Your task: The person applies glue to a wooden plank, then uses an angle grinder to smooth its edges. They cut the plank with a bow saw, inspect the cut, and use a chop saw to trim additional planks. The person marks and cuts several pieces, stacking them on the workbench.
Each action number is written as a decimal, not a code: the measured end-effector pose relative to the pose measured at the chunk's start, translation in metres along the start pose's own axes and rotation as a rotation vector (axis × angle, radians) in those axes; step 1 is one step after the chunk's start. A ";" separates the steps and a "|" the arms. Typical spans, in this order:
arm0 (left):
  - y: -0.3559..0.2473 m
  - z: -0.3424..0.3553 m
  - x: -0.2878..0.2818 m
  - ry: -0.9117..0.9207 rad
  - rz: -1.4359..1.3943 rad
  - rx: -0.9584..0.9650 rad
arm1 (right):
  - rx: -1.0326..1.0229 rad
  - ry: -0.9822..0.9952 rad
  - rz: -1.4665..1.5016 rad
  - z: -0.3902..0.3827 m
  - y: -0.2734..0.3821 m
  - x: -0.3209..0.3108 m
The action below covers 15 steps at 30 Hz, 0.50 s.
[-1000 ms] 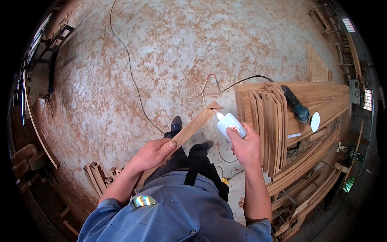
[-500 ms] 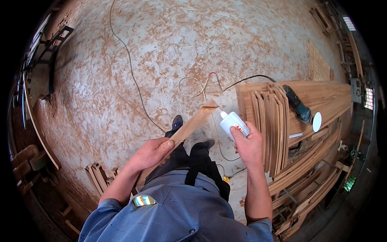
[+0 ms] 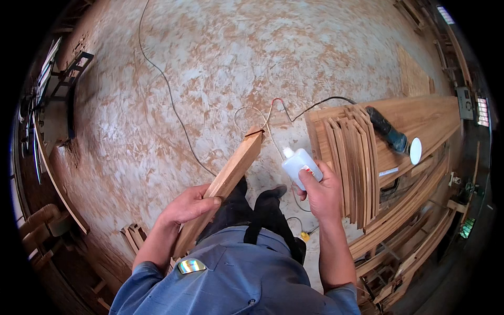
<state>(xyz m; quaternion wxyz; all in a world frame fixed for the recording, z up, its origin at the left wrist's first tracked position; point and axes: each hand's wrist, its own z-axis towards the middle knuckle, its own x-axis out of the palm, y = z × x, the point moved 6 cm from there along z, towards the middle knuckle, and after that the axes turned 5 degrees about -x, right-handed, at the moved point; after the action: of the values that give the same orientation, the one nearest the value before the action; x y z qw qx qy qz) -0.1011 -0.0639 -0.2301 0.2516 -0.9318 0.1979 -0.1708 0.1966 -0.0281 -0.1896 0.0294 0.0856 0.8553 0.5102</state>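
My left hand [image 3: 191, 206] is closed around a long wooden strip [image 3: 228, 170], which slants up and to the right from beside my body. Near the strip's far end a dark line runs across the wood. In my right hand [image 3: 321, 191] is a white squeeze bottle [image 3: 301, 167] with a small pale nozzle and a red and white label. The nozzle tilts up and left and stands apart from the strip, a little to the right of its far end.
At right, several wooden strips [image 3: 353, 168] lie stacked on wide boards [image 3: 415, 115], beside a dark angle grinder [image 3: 387, 131] with a white disc. Cables [image 3: 170, 86] cross the dusty floor. More offcuts [image 3: 134, 237] stand at lower left.
The wooden strip has rolled in my left hand, now showing a wider side face, and its far end has shifted left. The bottle's nozzle has moved away from that end.
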 end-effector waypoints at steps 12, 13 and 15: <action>0.015 0.003 -0.004 0.247 -0.521 0.024 | -0.040 0.048 -0.143 0.006 0.002 0.014; 0.021 0.004 -0.006 0.263 -0.542 0.008 | -0.049 0.046 -0.174 0.006 0.005 0.016; 0.031 0.005 -0.009 0.296 -0.587 -0.023 | -0.086 0.046 -0.222 0.006 0.011 0.020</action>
<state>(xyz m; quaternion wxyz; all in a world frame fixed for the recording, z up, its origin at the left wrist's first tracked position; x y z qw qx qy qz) -0.1150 -0.0824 -0.2526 0.1497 -0.9170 -0.0428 -0.3673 0.1792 -0.0147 -0.1819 0.0696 -0.0226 0.8373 0.5418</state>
